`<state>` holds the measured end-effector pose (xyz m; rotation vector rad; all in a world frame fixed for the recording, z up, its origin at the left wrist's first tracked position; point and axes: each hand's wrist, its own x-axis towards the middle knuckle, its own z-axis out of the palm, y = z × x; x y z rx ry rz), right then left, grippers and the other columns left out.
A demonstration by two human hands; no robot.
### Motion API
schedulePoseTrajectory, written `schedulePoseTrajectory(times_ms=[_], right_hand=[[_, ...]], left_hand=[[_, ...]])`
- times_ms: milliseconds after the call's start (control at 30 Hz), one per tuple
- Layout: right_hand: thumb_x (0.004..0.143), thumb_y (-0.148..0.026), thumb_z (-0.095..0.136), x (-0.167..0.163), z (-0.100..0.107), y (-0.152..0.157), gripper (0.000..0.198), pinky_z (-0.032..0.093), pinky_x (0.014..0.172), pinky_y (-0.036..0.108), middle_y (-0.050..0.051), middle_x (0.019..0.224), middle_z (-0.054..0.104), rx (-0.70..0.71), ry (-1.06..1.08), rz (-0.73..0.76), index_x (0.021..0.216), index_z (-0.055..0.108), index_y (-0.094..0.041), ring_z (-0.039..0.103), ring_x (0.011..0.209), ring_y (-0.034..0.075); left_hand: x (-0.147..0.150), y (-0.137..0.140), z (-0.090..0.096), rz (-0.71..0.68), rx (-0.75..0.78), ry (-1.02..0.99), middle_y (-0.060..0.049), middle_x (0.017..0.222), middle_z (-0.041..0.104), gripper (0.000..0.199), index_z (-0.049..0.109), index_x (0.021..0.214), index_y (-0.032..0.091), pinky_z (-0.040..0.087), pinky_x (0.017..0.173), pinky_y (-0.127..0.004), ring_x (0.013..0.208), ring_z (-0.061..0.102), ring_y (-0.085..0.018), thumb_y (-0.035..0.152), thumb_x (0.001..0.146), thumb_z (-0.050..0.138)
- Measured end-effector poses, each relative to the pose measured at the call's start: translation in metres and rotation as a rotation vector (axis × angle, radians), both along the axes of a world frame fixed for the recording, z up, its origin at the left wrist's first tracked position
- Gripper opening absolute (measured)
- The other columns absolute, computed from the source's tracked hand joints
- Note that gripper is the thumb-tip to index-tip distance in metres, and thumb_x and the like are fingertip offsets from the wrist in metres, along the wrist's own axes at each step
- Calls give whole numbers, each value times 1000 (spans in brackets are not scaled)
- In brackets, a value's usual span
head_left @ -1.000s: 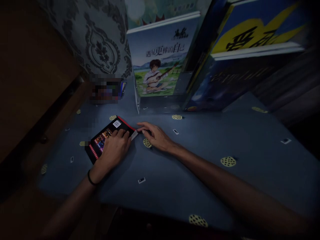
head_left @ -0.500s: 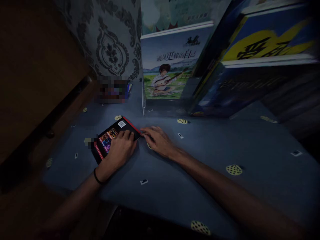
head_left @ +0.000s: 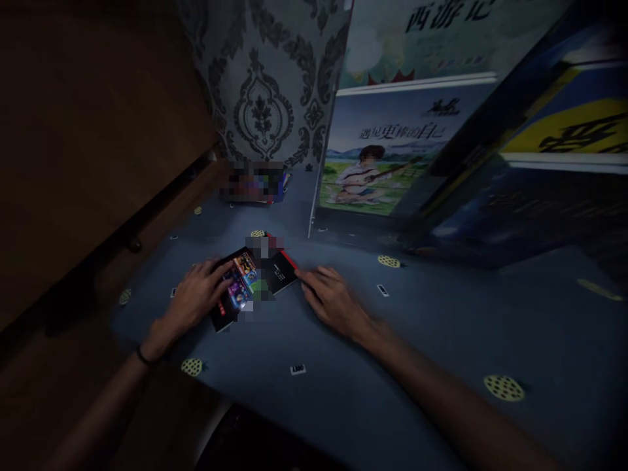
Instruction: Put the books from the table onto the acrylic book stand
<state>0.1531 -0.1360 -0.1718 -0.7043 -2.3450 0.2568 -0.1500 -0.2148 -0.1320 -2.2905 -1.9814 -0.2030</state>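
A thin black book (head_left: 279,275) with a red spine lies on the blue patterned tablecloth, its colourful picture panels facing up. Part of it is blurred by pixel blocks. Over its left side, my left hand (head_left: 199,291) rests with fingers stretched out onto the pictures; a dark band circles that wrist. My right hand (head_left: 330,293) is closed at the book's right corner, thumb and fingers together against the end of the spine.
Behind the book, a clear stand holds picture books, one with a guitar player (head_left: 377,157) on its cover. More books (head_left: 540,203) stand to the right. A pixelated pile (head_left: 252,184) lies by the patterned wall. A wooden panel (head_left: 98,131) borders the left.
My left hand has slid left across the book, from its lower right part to its left side, and its fingers have straightened. My right hand stays at the corner. The view has shifted left.
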Motion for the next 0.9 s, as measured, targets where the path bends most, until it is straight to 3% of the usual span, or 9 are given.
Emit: schedulePoseTrajectory(times_ms=[67, 167, 433, 600, 900], right_hand=[[98, -16, 44, -1, -2, 1, 34, 55, 82, 42, 10, 89, 72, -4, 9, 5, 128, 60, -15, 63, 86, 25], [99, -17, 43, -2, -3, 3, 37, 56, 86, 44, 9, 94, 73, -51, 21, 17, 132, 57, -19, 65, 90, 25], [96, -21, 48, -3, 4, 21, 32, 58, 90, 46, 10, 110, 71, -242, 41, -45, 125, 61, -22, 69, 101, 27], [92, -21, 52, -9, -2, 31, 32, 53, 99, 52, 12, 122, 69, -271, 45, 3, 122, 64, -21, 64, 115, 29], [87, -15, 59, -6, -4, 29, 39, 51, 98, 54, 7, 119, 69, -334, 83, 32, 123, 66, -28, 62, 112, 28]], left_hand=[[-20, -6, -6, 6, 17, -59, -13, 135, 61, 50, 56, 138, 21, 54, 98, -47, 118, 62, -28, 47, 105, 30], [-27, -13, -15, 25, 53, -91, -14, 135, 61, 50, 57, 137, 19, 55, 97, -45, 121, 61, -28, 47, 105, 31], [5, -3, -12, 101, -4, -47, -13, 140, 58, 44, 54, 140, 20, 55, 97, -45, 123, 59, -30, 41, 105, 35], [19, 6, -5, 101, -31, -11, -14, 139, 57, 43, 54, 140, 16, 52, 99, -45, 120, 57, -30, 37, 104, 40], [14, 13, -23, 32, 140, -171, -12, 119, 58, 37, 55, 132, 21, 48, 91, -46, 105, 52, -27, 39, 102, 44]])
